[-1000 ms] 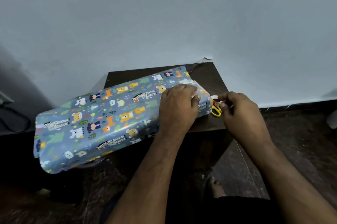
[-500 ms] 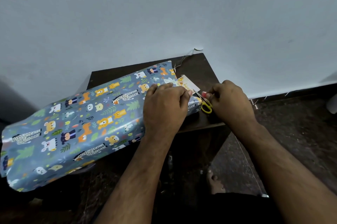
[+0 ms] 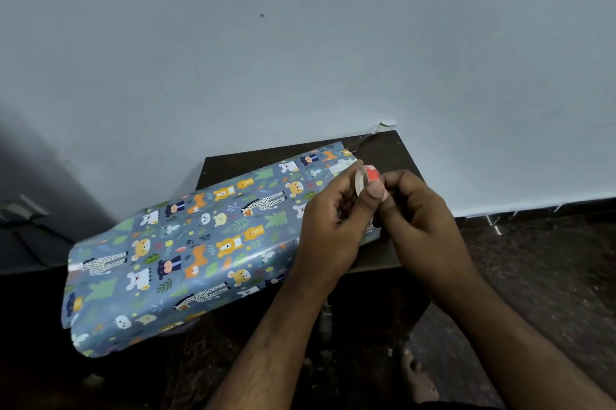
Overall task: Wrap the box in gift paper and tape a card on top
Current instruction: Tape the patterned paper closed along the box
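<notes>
Blue gift paper (image 3: 206,242) printed with cartoon animals lies folded over the box on a small dark table (image 3: 386,149); its loose left end hangs past the table. A small tape roll (image 3: 366,177) with a red core is raised above the paper's right end. My left hand (image 3: 328,226) holds the roll's left side, thumb on its front. My right hand (image 3: 418,212) pinches at the roll from the right. A white card edge (image 3: 341,167) shows just left of the roll. The box itself is hidden under the paper, and the scissors are hidden.
A pale wall (image 3: 300,42) rises directly behind the table. Dark speckled floor (image 3: 550,276) spreads to the right. A dark object with a cable (image 3: 26,219) sits at the far left. My bare foot (image 3: 416,379) is below the table.
My left hand lifted off the paper and joined my right hand on the tape roll, now raised. The yellow-handled scissors seen by my right hand are no longer visible.
</notes>
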The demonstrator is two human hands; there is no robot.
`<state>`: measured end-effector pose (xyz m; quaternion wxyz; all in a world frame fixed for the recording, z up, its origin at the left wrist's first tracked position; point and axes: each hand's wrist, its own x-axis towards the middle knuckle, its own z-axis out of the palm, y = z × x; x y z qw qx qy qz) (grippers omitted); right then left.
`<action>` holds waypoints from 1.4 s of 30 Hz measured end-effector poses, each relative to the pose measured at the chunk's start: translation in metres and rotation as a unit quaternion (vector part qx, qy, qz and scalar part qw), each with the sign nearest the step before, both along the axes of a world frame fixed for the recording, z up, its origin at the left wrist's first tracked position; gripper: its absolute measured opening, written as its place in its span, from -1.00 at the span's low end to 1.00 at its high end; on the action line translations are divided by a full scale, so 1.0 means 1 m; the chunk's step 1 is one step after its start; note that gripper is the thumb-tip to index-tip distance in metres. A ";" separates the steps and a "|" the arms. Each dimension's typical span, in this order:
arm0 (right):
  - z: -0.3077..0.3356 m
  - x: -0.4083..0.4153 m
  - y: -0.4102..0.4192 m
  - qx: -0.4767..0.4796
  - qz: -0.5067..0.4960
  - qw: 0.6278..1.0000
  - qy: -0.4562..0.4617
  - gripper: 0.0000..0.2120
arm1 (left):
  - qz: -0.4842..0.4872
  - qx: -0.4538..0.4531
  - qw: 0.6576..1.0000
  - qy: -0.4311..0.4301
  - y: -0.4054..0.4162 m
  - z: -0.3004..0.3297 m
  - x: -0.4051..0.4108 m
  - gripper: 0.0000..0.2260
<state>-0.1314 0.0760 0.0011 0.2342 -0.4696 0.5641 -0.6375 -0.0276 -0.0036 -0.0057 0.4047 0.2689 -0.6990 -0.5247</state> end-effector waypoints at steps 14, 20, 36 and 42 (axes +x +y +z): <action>0.002 -0.004 -0.007 0.075 0.074 0.984 -0.141 -0.68 | -0.004 -0.054 0.999 0.001 -0.008 0.000 0.009 -0.26; 0.001 0.001 -0.009 0.077 0.082 0.979 -0.171 -0.71 | -0.018 -0.128 0.991 -0.031 -0.006 0.007 0.016 -0.24; 0.004 -0.007 -0.008 0.020 0.068 0.982 -0.173 -0.83 | 0.002 -0.258 0.963 -0.074 -0.011 -0.003 0.014 -0.48; 0.005 -0.011 -0.005 0.006 0.044 0.992 -0.119 -0.81 | 0.015 -0.153 0.988 -0.018 -0.010 -0.003 0.012 -0.54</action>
